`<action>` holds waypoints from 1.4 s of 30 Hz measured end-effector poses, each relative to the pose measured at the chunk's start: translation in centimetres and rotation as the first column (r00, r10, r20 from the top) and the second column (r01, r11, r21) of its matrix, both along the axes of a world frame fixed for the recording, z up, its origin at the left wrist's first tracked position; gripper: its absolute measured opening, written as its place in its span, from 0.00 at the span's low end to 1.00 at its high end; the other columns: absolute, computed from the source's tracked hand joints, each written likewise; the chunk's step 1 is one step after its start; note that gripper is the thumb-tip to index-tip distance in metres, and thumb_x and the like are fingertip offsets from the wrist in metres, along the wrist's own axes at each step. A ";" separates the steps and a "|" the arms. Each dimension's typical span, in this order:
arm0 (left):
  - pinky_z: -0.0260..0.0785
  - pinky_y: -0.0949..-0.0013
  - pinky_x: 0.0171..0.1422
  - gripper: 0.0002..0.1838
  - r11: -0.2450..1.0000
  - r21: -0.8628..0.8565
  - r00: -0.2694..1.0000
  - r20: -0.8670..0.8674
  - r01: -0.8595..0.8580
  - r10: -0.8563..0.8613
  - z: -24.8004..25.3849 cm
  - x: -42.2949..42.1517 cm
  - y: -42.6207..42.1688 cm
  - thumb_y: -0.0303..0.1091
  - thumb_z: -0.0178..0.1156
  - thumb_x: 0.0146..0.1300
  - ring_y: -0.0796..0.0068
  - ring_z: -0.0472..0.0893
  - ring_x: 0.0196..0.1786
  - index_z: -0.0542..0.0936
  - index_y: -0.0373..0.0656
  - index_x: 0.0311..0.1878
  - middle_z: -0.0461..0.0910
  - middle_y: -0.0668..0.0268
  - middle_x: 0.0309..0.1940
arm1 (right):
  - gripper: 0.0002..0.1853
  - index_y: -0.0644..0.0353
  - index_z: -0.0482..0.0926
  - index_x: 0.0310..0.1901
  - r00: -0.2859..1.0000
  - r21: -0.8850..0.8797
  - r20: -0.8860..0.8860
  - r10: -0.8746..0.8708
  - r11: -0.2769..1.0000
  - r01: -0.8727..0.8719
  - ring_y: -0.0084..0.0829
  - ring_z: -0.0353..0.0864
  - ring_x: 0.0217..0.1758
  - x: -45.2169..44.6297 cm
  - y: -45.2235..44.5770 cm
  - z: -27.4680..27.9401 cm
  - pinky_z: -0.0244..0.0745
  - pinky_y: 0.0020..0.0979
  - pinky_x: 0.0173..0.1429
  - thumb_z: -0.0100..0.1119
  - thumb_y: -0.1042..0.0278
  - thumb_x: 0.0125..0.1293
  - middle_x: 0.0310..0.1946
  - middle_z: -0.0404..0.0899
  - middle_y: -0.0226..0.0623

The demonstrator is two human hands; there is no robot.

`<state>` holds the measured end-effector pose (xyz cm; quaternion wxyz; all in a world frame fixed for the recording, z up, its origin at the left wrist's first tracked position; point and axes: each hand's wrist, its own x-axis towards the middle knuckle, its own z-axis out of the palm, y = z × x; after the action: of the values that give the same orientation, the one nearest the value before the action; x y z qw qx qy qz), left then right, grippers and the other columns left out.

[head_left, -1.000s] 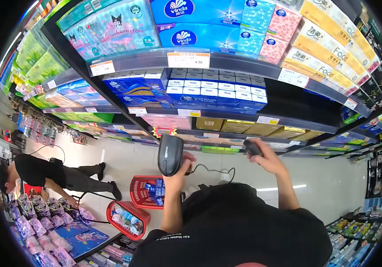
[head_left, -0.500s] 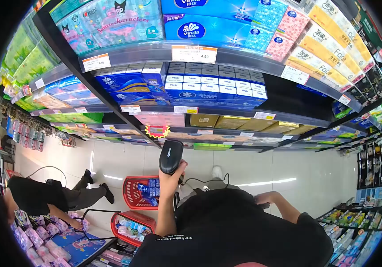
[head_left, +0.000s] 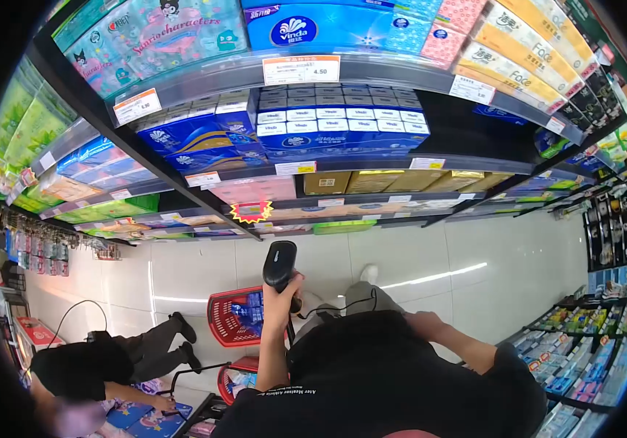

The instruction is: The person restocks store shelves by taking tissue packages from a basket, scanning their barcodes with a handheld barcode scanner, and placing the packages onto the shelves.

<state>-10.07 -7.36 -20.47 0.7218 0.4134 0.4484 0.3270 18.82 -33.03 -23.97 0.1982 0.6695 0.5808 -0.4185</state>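
My left hand (head_left: pixel 277 305) is wrapped round the handle of a black handheld scanner (head_left: pixel 280 264), held upright in front of the shelves. A dark cable (head_left: pixel 339 307) runs from the scanner's side towards my waist. Near my right hip is my right hand (head_left: pixel 424 325), its fingers largely hidden against the black shirt, so what it holds does not show. Beyond the scanner are blue Vinda tissue packs (head_left: pixel 342 125) on a shelf and a price label (head_left: pixel 301 69) on the shelf edge above.
Two red baskets stand on the floor at the left, one (head_left: pixel 234 318) with blue packs and one (head_left: pixel 237 378) partly hidden. Another person (head_left: pixel 83 369) in black bends over a display at lower left. More stocked shelves (head_left: pixel 583 350) are at lower right.
My right hand, earlier raised with a small dark object in it, has come down to my hip. The scanner has moved slightly lower, and the other person has bent further over.
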 end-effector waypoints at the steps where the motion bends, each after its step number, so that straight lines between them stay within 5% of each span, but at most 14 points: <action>1: 0.66 0.76 0.33 0.09 1.000 -0.004 1.000 0.013 0.001 -0.001 0.1 0.0 0.0 0.23 0.63 0.63 0.82 0.74 0.30 0.78 0.37 0.47 0.80 0.67 0.36 | 0.21 0.51 0.75 0.61 0.998 0.111 -0.043 -0.052 0.992 0.057 0.49 0.85 0.43 0.5 -0.5 -1.1 0.80 0.48 0.44 0.57 0.64 0.67 0.39 0.84 0.45; 3: 0.66 0.76 0.34 0.09 1.000 0.017 1.000 0.020 -0.002 0.001 -0.1 0.2 -0.2 0.23 0.63 0.63 0.83 0.74 0.30 0.78 0.37 0.47 0.80 0.67 0.36 | 0.19 0.52 0.76 0.58 0.873 -0.024 -0.299 -0.386 0.917 0.397 0.49 0.85 0.43 1.3 0.7 0.6 0.79 0.47 0.42 0.59 0.65 0.66 0.38 0.84 0.45; 5: 0.65 0.76 0.34 0.09 0.999 0.040 1.000 0.019 -0.010 0.009 -0.1 0.6 -0.3 0.24 0.63 0.64 0.83 0.74 0.30 0.78 0.37 0.47 0.80 0.67 0.36 | 0.14 0.57 0.76 0.51 0.478 -0.281 -0.482 -0.734 0.646 0.709 0.52 0.84 0.39 1.7 0.6 0.1 0.78 0.46 0.39 0.63 0.70 0.63 0.36 0.83 0.47; 6: 0.65 0.76 0.35 0.10 0.998 0.060 1.000 -0.018 0.007 -0.006 0.2 1.1 -0.5 0.24 0.64 0.64 0.83 0.74 0.31 0.78 0.37 0.47 0.80 0.67 0.36 | 0.14 0.57 0.76 0.51 0.484 -0.280 -0.495 -0.722 0.660 0.697 0.52 0.84 0.39 1.6 -0.1 -1.4 0.78 0.46 0.39 0.63 0.70 0.63 0.36 0.83 0.47; 8: 0.66 0.76 0.35 0.10 0.997 0.075 0.998 -0.060 0.023 -0.018 0.6 1.9 -0.6 0.24 0.64 0.64 0.83 0.74 0.31 0.78 0.37 0.48 0.81 0.67 0.37 | 0.16 0.58 0.75 0.53 0.876 0.568 -0.443 -0.189 0.698 0.437 0.53 0.83 0.35 1.1 -1.6 -5.1 0.78 0.45 0.42 0.61 0.69 0.65 0.35 0.83 0.48; 13: 0.64 0.76 0.33 0.07 0.997 0.080 0.999 -0.037 0.016 -0.013 2.0 4.5 -1.0 0.26 0.65 0.64 0.84 0.73 0.29 0.80 0.37 0.43 0.80 0.68 0.32 | 0.17 0.60 0.72 0.55 0.739 0.393 -0.656 -0.150 0.769 0.505 0.53 0.81 0.41 3.7 -4.0 -11.0 0.78 0.43 0.50 0.59 0.67 0.67 0.36 0.81 0.52; 15: 0.63 0.76 0.32 0.07 0.997 0.076 0.999 -0.038 0.019 -0.016 2.6 5.2 -1.2 0.27 0.66 0.63 0.85 0.72 0.27 0.81 0.36 0.42 0.78 0.70 0.28 | 0.14 0.61 0.74 0.52 -0.024 -0.484 -0.605 -0.796 0.343 0.805 0.54 0.80 0.42 4.4 -3.7 -7.6 0.77 0.45 0.51 0.56 0.66 0.69 0.37 0.80 0.54; 16: 0.64 0.75 0.31 0.08 0.997 0.080 1.000 -0.008 0.023 -0.022 3.0 5.7 -1.1 0.27 0.65 0.64 0.84 0.72 0.27 0.80 0.36 0.45 0.80 0.68 0.30 | 0.14 0.61 0.74 0.52 -0.025 -0.488 -0.611 -0.791 0.352 0.799 0.54 0.80 0.42 4.5 -3.9 -8.5 0.77 0.45 0.51 0.56 0.66 0.69 0.37 0.80 0.54; 18: 0.65 0.75 0.29 0.11 0.996 0.090 0.998 0.060 0.030 -0.036 3.8 7.0 -1.0 0.27 0.63 0.66 0.83 0.73 0.26 0.79 0.35 0.50 0.83 0.63 0.33 | 0.12 0.63 0.77 0.49 0.679 0.183 -0.589 -0.439 0.745 0.641 0.54 0.80 0.42 5.0 -4.1 -9.4 0.77 0.44 0.50 0.55 0.65 0.70 0.38 0.81 0.55; 19: 0.67 0.75 0.28 0.12 0.990 0.141 0.996 0.086 0.011 -0.023 4.0 7.7 -1.0 0.27 0.62 0.67 0.82 0.74 0.24 0.77 0.35 0.52 0.83 0.61 0.34 | 0.11 0.62 0.79 0.48 0.784 0.349 -0.519 -0.341 0.753 0.558 0.55 0.81 0.45 5.1 -4.1 -10.1 0.76 0.43 0.52 0.56 0.66 0.69 0.40 0.81 0.56; 23: 0.70 0.73 0.31 0.13 0.970 0.240 0.995 0.094 -0.042 0.020 5.6 9.9 -1.2 0.28 0.56 0.70 0.79 0.75 0.25 0.76 0.32 0.54 0.82 0.58 0.35 | 0.12 0.61 0.80 0.49 0.788 0.386 -0.520 -0.329 0.733 0.560 0.52 0.83 0.47 4.1 -1.5 -7.5 0.77 0.42 0.53 0.60 0.67 0.67 0.42 0.83 0.54; 26: 0.70 0.73 0.31 0.13 0.968 0.245 0.996 0.079 -0.047 0.029 7.0 11.4 -1.2 0.28 0.56 0.71 0.77 0.78 0.25 0.76 0.32 0.55 0.82 0.57 0.35 | 0.13 0.58 0.81 0.50 0.529 0.278 -0.817 -0.228 0.649 0.709 0.47 0.85 0.47 3.6 -0.1 -5.1 0.77 0.41 0.53 0.61 0.64 0.66 0.44 0.85 0.49; 28: 0.70 0.73 0.31 0.14 0.966 0.254 0.997 0.069 -0.052 0.035 7.7 12.2 -1.2 0.28 0.56 0.71 0.75 0.80 0.26 0.75 0.32 0.55 0.82 0.57 0.35 | 0.16 0.57 0.82 0.53 0.034 -0.178 -0.947 -0.319 0.609 0.773 0.40 0.83 0.53 3.0 1.4 -4.6 0.76 0.36 0.58 0.62 0.61 0.66 0.51 0.84 0.46; 42: 0.73 0.71 0.34 0.11 0.901 0.426 0.997 -0.044 0.078 -0.066 8.4 12.9 -2.3 0.21 0.58 0.67 0.74 0.82 0.29 0.77 0.31 0.51 0.83 0.59 0.36 | 0.24 0.60 0.75 0.63 0.813 -0.045 -0.536 -0.226 0.970 0.240 0.37 0.77 0.63 6.4 7.2 -6.5 0.70 0.35 0.67 0.60 0.60 0.69 0.59 0.79 0.46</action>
<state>2.82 -9.70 -12.12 0.6188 0.5826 0.3603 0.3845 25.21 -25.84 -30.50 -0.0335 0.5939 0.5317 -0.6029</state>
